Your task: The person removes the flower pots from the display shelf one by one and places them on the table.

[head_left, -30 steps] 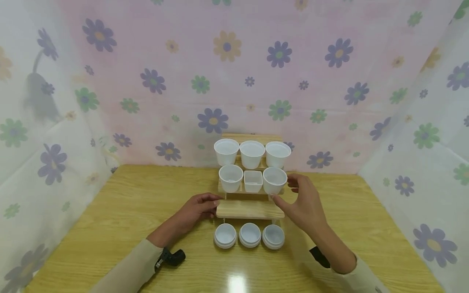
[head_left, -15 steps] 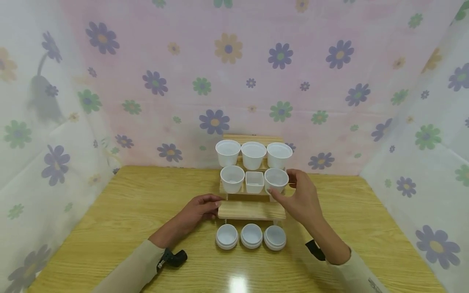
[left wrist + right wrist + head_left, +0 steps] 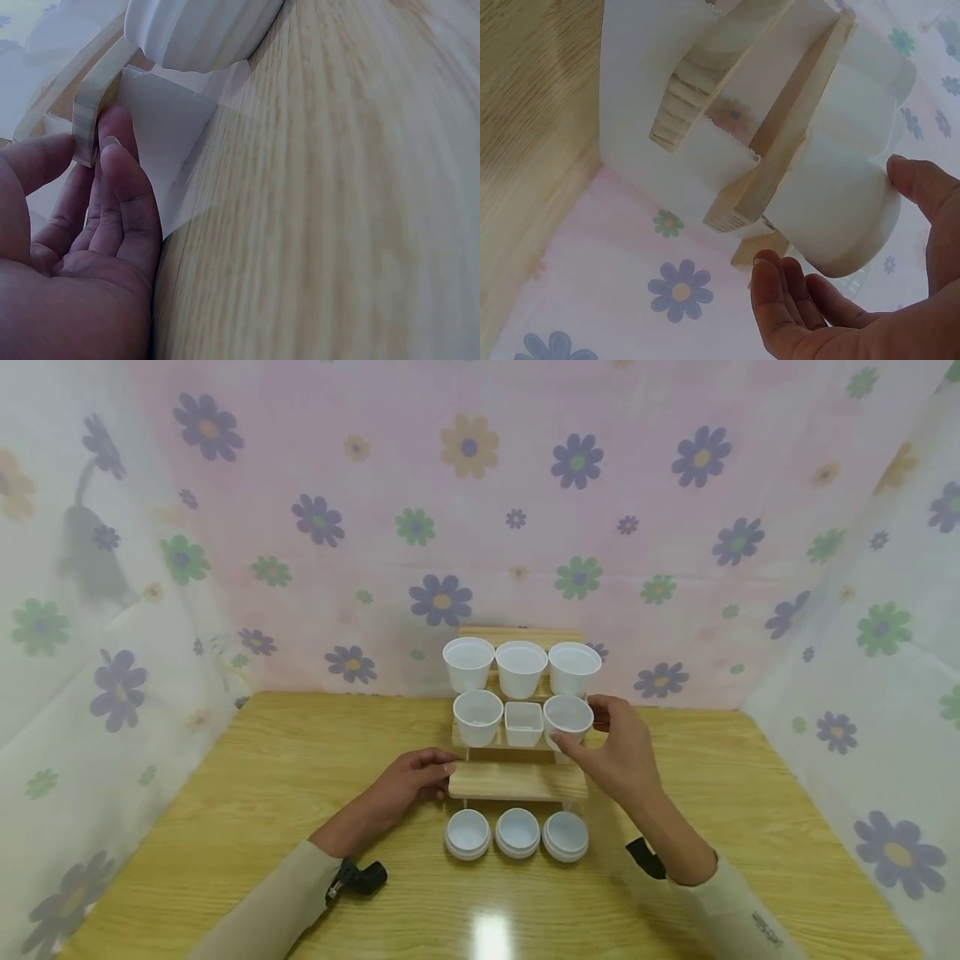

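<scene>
Right grip (image 3: pixel 621 756) is around the right-end round cup (image 3: pixel 567 717) on the stand's second tier. Thumb overlaps the front of the rim, fingers curve along the cup's right side; can't tell if it's actually pinched. Cup looks upright, base over the second-tier board (image 3: pixel 495 740), near that board's right end.

Left grip (image 3: pixel 408 783) pinches the left end of the lowest board (image 3: pixel 517 782), thumb one side, fingers the other.

Same second tier: square cup (image 3: pixel 523 724) in the middle, left-end round cup (image 3: pixel 477 720) next to it. Tier above: three larger white cups (image 3: pixel 521 670) side by side, top board (image 3: pixel 521 633) behind them. Whole tiered stand sits by the counter's (image 3: pixel 315 739) back edge, well apart from both side edges.

Three small white pots (image 3: pixel 517 833) in a row on the counter, just in front of the lowest board. Floral cloth (image 3: pixel 510 543) behind.
</scene>
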A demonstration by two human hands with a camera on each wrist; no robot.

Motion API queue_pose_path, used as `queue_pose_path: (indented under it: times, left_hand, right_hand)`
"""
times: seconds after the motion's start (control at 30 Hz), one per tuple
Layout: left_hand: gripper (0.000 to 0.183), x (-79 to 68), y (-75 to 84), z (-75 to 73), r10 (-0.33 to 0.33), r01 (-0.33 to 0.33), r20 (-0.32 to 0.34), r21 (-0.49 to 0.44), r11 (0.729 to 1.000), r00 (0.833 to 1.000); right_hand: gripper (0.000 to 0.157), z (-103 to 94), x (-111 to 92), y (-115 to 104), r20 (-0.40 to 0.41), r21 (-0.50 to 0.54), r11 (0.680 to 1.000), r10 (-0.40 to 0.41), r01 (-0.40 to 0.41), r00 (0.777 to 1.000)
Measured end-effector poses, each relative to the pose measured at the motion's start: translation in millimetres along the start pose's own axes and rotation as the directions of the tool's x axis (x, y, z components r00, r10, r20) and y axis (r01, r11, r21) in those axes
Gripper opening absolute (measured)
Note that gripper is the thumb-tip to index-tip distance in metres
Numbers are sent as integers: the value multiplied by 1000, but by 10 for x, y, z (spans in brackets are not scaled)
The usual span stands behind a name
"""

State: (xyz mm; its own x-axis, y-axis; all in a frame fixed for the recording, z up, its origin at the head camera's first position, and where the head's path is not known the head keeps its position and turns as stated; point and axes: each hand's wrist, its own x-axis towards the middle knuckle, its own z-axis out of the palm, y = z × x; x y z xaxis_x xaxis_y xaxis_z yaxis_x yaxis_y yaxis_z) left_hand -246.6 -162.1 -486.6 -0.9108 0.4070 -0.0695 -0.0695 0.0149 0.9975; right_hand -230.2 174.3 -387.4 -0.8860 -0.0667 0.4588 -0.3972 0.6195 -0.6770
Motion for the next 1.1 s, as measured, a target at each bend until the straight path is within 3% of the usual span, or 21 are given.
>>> queue_pose_path:
  times: [0.2,0.67,1.1]
  left_hand:
    - [39,-24,-16,-11,-4,4,2,7,1000,1000]
    - [41,0,4,-15,12,-12,34,13,1000,999]
    - [41,-23,36,4,-9,9,16,-2,1000,1000]
  right_hand:
    - [66,44,-28,15,-7,44,999,-23,24,1000]
    - [67,13,-33,12,-18,25,1000,-18,18,1000]
    - [67,-26,-69,10,-28,4,1000,-16,16,999]
